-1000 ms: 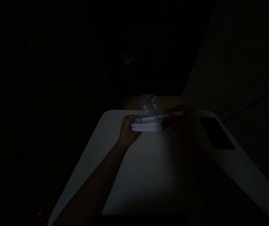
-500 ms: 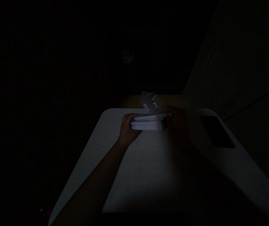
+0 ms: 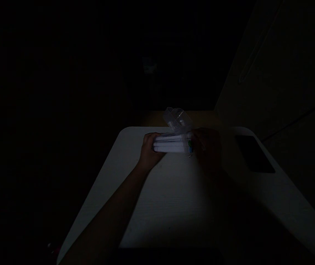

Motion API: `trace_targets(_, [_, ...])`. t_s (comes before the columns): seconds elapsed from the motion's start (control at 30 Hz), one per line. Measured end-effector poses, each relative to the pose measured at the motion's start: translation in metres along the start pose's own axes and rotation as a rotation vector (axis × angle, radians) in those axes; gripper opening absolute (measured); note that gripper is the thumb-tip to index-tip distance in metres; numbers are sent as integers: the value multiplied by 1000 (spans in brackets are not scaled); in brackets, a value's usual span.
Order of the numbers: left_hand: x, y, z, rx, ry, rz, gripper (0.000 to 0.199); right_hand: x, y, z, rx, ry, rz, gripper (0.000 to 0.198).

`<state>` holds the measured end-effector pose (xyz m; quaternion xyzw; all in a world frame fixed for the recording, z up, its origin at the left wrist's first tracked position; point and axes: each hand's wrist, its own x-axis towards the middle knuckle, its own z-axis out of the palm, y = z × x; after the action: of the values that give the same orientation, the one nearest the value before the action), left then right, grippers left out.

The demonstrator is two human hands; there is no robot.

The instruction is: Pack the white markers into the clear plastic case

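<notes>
A clear plastic case (image 3: 185,146) with several white markers (image 3: 171,146) lies across the far part of the white table. Green and blue marker ends show at its right side. Its transparent lid (image 3: 177,117) stands open behind it. My left hand (image 3: 149,149) is wrapped round the left end of the case and markers. At the right end, my right hand (image 3: 207,145) has its fingers closed at the end of the uppermost marker (image 3: 190,135). Deep shadow hides most of the right fingers.
A dark flat rectangular object (image 3: 254,154) lies on the right side of the white table (image 3: 171,198). A wall (image 3: 284,84) with a cable (image 3: 298,121) rises on the right. Nearly everything beyond the table is too dark to make out.
My right hand has moved slightly left, and the uppermost marker that stuck out at the right has slid further into the case. My left hand keeps its place.
</notes>
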<state>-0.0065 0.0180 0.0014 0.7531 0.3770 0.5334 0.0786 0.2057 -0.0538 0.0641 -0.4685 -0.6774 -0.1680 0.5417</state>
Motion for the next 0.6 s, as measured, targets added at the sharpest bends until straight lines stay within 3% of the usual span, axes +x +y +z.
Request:
trace_targets(0.33, [0, -1, -1, 23, -1, -10, 58, -8, 10, 3, 75, -41, 76, 33])
trace_targets(0.47, [0, 0, -1, 16, -3, -30, 59, -3, 43, 1, -9, -66, 83, 37])
trace_targets(0.6, [1, 1, -1, 9, -2, -24, 59, 4, 76, -17, -215, -111, 256, 40])
